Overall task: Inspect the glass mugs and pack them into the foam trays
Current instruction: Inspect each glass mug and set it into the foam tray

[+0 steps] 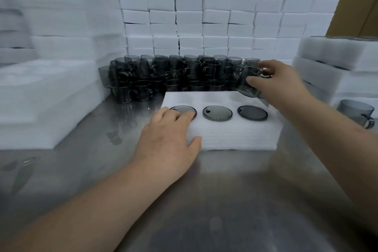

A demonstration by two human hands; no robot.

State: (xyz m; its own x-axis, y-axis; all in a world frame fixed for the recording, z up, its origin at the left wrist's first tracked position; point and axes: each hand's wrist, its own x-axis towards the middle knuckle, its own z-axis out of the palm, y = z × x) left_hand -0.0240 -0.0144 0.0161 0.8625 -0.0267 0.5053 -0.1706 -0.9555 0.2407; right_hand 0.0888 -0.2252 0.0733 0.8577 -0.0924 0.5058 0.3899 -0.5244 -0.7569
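While the right hand (280,82) grips a smoked-glass mug (248,83) over the far right corner of the foam tray (225,135), I log the step in hand as seating that mug in a back-row pocket. Thumb and fingers are curled round the mug's wall, and it hangs tilted. Whether it already touches the foam I cannot tell.

The left hand (169,131) lies flat on the tray's near left corner. Its fingers are straight, with the tips on the leftmost of three packed mugs (217,113) that sit base-up in the front row, and the thumb lies along the front edge. The hands are well apart, each forearm coming in from its own side.

Recommendation: I would turn the mug once against the light for chips. I would then invert it square to the pocket and lower it straight, without scraping the foam lip. The left hand should brace the tray on the steel table (204,200).

The mug stock (173,75) stands just behind the tray, and careless withdrawal could knock it. The back-row pockets read faintly.
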